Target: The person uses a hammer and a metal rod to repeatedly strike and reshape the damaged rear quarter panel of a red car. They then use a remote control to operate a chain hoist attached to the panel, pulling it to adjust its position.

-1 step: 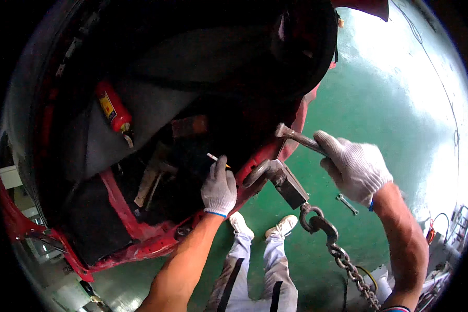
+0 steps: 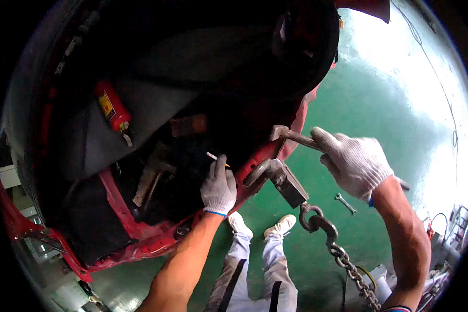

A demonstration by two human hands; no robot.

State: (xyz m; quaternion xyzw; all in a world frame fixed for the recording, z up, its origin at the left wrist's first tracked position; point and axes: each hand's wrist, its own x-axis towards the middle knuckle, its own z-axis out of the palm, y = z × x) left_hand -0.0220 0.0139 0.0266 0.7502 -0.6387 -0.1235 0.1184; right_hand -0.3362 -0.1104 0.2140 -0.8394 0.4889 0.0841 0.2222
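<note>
My right hand (image 2: 356,164), in a white knit glove, is closed around the handle of a hammer (image 2: 299,138). The hammer's head lies over or against the red car body edge (image 2: 265,156); contact is hard to tell. My left hand (image 2: 218,187), also gloved, is closed with a cigarette (image 2: 211,155) between its fingers, just inside that edge. Between my hands a steel pulling clamp (image 2: 288,184) sits at the edge. A hook (image 2: 317,221) links it to a heavy chain (image 2: 351,270) running toward the lower right.
Inside the dark car body lie a red fire extinguisher (image 2: 112,106), a reddish block (image 2: 190,126) and a hammer-like tool (image 2: 150,182). A wrench (image 2: 346,204) lies on the green floor (image 2: 359,99). Assorted equipment (image 2: 457,226) stands at the far right.
The hammer's head has shifted slightly left and down, toward the red edge. Its handle end now shows beyond my right wrist. My left hand has barely moved.
</note>
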